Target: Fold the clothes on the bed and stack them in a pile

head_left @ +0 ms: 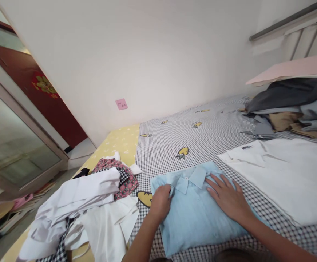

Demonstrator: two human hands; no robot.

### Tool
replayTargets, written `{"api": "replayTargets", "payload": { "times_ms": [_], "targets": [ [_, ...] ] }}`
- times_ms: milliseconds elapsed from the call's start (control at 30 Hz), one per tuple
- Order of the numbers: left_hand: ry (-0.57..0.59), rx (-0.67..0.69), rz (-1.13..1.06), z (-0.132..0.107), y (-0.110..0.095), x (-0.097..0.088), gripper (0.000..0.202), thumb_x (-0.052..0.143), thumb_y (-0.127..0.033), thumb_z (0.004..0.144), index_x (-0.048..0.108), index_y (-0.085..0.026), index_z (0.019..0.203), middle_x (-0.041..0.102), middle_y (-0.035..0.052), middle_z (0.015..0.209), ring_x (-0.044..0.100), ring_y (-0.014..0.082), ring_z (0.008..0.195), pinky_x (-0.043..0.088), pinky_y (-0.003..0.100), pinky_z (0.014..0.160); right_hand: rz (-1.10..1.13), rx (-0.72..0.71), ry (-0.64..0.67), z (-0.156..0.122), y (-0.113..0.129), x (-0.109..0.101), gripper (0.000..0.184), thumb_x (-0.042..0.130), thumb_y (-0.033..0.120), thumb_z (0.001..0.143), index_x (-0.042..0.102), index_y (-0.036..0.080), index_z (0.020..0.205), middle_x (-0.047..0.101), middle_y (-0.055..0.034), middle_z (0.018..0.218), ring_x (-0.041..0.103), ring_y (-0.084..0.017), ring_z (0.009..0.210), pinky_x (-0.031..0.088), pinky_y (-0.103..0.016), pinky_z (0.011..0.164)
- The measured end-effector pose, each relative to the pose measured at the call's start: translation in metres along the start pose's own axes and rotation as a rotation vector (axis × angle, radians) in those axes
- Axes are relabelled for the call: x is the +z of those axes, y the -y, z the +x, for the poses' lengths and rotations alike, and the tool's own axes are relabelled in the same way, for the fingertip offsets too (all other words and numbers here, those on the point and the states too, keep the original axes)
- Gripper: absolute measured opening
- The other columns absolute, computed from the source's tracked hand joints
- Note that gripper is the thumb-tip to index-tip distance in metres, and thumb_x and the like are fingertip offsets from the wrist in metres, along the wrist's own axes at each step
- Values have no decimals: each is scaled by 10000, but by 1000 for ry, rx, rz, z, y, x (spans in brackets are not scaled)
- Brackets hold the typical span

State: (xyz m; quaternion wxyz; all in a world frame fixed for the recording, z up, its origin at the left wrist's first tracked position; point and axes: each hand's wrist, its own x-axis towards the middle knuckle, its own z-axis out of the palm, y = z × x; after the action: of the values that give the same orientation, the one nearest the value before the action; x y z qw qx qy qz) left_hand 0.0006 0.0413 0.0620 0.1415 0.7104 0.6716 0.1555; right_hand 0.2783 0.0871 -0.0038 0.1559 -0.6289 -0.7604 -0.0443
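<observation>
A light blue collared shirt lies folded into a rough rectangle on the bed, its collar toward the far side. At the shirt's left shoulder, beside the collar, my left hand is closed, pinching the fabric. My right hand rests flat on the right side of the shirt below the collar, fingers spread. The shirt's lower edge lies close to my body.
A flat white garment lies to the right, with a heap of dark and brown clothes behind it. Crumpled white clothes and a pink patterned garment lie left. The checked bedsheet reaches the wall.
</observation>
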Motion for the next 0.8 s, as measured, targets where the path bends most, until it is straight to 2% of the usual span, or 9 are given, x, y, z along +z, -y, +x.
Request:
{"api": "replayTargets", "payload": {
  "times_ms": [100, 233, 333, 467, 633, 700, 800],
  "targets": [
    [3, 3, -91, 3, 7, 2, 241, 511, -102, 823, 600, -248, 994, 713, 61, 1057, 623, 228, 1044, 453, 343, 973, 9, 1, 1, 0, 0, -1, 528, 278, 489, 997, 578, 375, 1417, 515, 1, 1541, 363, -338, 1459, 254, -626, 1160],
    [-62, -74, -261, 15, 14, 0, 285, 476, -35, 758, 582, -230, 936, 707, 19, 944, 634, 190, 953, 473, 300, 900, 22, 1, 17, 0, 2, -6, 530, 276, 490, 1001, 568, 374, 1428, 519, -7, 1538, 366, -344, 1455, 257, -630, 1156],
    [-126, -174, -407, 23, 20, -2, 169, 513, -164, 826, 597, -192, 971, 724, 45, 999, 655, 186, 947, 507, 297, 857, 14, 8, 31, 0, 3, -9, 520, 289, 484, 1004, 574, 367, 1424, 520, -4, 1537, 367, -339, 1457, 253, -622, 1161],
    [-192, -320, -532, 30, 25, 1, 321, 609, -323, 817, 640, -129, 1071, 749, 103, 1056, 693, 219, 955, 538, 327, 845, -2, 14, 38, 0, 4, -10, 511, 298, 473, 1009, 572, 360, 1426, 504, 1, 1551, 360, -336, 1460, 249, -620, 1163],
    [-297, -472, -454, 27, 25, 2, 388, 669, -287, 781, 654, -115, 1129, 748, 127, 1088, 693, 246, 1001, 524, 353, 900, 1, 18, 43, 0, 3, -9, 521, 282, 461, 1017, 539, 353, 1457, 484, -4, 1566, 348, -328, 1465, 221, -618, 1177],
    [-360, -527, -359, 21, 26, -2, 459, 657, -261, 801, 608, -108, 1231, 742, 137, 1039, 691, 273, 992, 515, 396, 911, 11, 12, 41, 0, 2, -8, 527, 273, 470, 1019, 529, 353, 1465, 479, -8, 1570, 341, -328, 1467, 211, -619, 1182],
    [-439, -542, -237, 8, 26, -15, 497, 574, -199, 856, 533, -145, 1349, 730, 103, 980, 691, 267, 960, 513, 415, 907, 12, 4, 24, 0, 1, -6, 535, 258, 482, 1021, 538, 350, 1458, 491, -17, 1560, 351, -332, 1459, 219, -627, 1174]
  ]
}}
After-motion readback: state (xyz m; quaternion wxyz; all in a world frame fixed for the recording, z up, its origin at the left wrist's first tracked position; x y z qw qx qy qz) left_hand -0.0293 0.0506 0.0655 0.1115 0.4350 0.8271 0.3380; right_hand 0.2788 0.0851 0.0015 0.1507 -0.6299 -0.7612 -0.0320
